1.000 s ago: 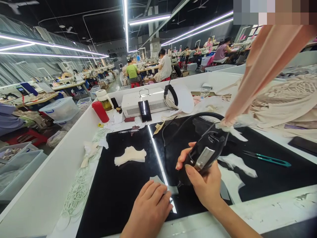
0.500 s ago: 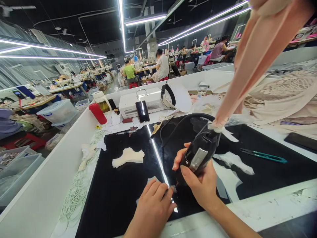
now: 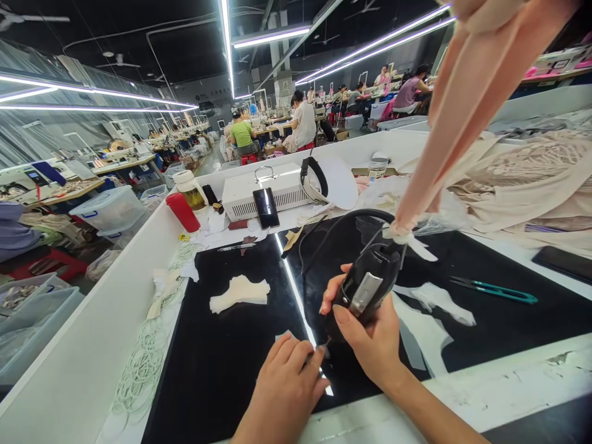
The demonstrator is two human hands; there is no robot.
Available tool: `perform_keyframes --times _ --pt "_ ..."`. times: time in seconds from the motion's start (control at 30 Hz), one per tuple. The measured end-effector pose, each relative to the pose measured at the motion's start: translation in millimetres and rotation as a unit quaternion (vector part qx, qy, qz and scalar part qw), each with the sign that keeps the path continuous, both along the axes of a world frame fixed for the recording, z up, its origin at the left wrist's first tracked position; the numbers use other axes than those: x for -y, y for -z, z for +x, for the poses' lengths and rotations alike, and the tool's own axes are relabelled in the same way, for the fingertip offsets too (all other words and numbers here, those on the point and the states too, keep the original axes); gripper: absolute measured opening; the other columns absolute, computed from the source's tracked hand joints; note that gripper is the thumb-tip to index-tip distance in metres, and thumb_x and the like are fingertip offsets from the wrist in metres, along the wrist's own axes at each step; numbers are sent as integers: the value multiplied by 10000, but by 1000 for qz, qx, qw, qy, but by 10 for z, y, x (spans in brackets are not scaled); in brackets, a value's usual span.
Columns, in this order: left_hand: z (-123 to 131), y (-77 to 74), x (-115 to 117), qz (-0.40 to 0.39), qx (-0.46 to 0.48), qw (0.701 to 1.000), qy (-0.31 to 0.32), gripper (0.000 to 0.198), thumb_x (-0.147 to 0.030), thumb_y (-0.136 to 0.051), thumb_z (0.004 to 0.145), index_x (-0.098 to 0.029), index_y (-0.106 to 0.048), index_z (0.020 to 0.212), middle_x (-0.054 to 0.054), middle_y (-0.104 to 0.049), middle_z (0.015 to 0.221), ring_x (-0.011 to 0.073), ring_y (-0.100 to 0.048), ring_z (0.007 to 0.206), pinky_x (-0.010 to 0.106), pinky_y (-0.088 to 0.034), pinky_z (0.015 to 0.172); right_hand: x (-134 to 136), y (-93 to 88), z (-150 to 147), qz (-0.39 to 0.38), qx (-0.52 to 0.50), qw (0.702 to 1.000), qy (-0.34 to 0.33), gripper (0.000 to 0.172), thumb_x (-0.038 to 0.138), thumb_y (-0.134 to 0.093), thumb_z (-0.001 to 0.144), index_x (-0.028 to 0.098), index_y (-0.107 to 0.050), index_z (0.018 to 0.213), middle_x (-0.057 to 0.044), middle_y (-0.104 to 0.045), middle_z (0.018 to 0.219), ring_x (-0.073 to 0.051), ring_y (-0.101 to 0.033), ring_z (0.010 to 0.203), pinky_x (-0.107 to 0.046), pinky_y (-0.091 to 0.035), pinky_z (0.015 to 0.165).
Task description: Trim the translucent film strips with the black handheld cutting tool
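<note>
My right hand (image 3: 372, 336) is wrapped around a black corded hand tool (image 3: 365, 290) with a silver plate on its side. The tool tilts, its lower end down at the black board (image 3: 222, 364), where the tip is hard to make out. A twisted peach cloth strip (image 3: 457, 123) is tied to its upper end. Palm down beside it, my left hand (image 3: 289, 382) lies with fingers stretched over a small grey sheer piece (image 3: 283, 335), mostly covered by the hand. Right of the tool lie white cut pieces (image 3: 423, 333); a cream fabric stack (image 3: 240, 293) lies to the left.
Teal thread snips (image 3: 494, 288) and a dark phone (image 3: 557, 262) lie at the right. A white vented box (image 3: 263, 191) with another phone (image 3: 266, 208) against it stands behind. Pale green cord (image 3: 143, 364) runs along the left wall. Beige fabric (image 3: 531, 179) is heaped at right.
The tool in my right hand has shifted slightly left and down, and the peach strip has moved left with it. My left hand stays nearly in place.
</note>
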State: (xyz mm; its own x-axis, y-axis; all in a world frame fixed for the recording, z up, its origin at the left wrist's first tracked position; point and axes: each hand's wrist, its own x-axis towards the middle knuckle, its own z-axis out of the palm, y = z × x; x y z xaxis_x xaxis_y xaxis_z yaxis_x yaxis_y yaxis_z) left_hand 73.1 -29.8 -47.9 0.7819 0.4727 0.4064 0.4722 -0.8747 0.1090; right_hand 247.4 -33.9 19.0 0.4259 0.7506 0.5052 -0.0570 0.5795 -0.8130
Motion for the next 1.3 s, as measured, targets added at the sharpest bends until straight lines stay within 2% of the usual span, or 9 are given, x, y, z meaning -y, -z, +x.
perform_keyframes --times 0.13,0.4,0.67,0.97,1.13,1.3 --pt "-13 -8 -4 -14 -15 1000 -10 346 -318 -633 1018 -173 -625 1332 72 -705 1140 260 -709 1074 514 -557 1073 2 0 -3 2 -2 1000 10 285 145 -711 861 285 -581 1073 27 -694 846 -110 -627 602 -226 -556 541" --pt "-7 -20 -4 -13 -29 999 -9 411 -318 -688 985 -167 -606 1358 76 -701 1142 264 -707 1079 522 -562 1071 21 19 6 -2 -3 1000 0 266 161 -713 872 290 -576 1060 32 -683 843 -111 -619 605 -230 -552 545" --pt "-51 -22 -5 -2 -38 999 -10 379 -324 -647 1012 -181 -600 1360 76 -706 1146 259 -714 1081 508 -556 1078 -6 5 -10 -14 -21 1000 17 277 218 -738 871 287 -576 1085 18 -692 854 -129 -637 620 -252 -559 552" --pt "-8 -8 -6 3 -20 1000 -7 349 -314 -634 1019 -177 -611 1339 69 -705 1138 246 -709 1067 497 -559 1066 17 5 -7 -10 7 1000 13 267 167 -707 860 285 -562 1051 41 -685 834 -120 -636 607 -240 -564 545" --pt "6 -9 3 5 -25 1000 -8 347 -303 -627 1022 -185 -608 1348 65 -706 1132 238 -708 1060 492 -559 1064 14 -15 -1 -33 8 999 25 274 157 -684 870 273 -561 1086 31 -695 807 -130 -636 589 -248 -559 529" --pt "13 -20 3 8 -21 1000 -10 352 -314 -659 1003 -191 -616 1330 60 -710 1127 247 -713 1049 497 -568 1053 89 43 32 -28 -1 1000 12 346 161 -694 889 285 -561 1183 23 -687 877 -131 -654 643 -268 -596 602"
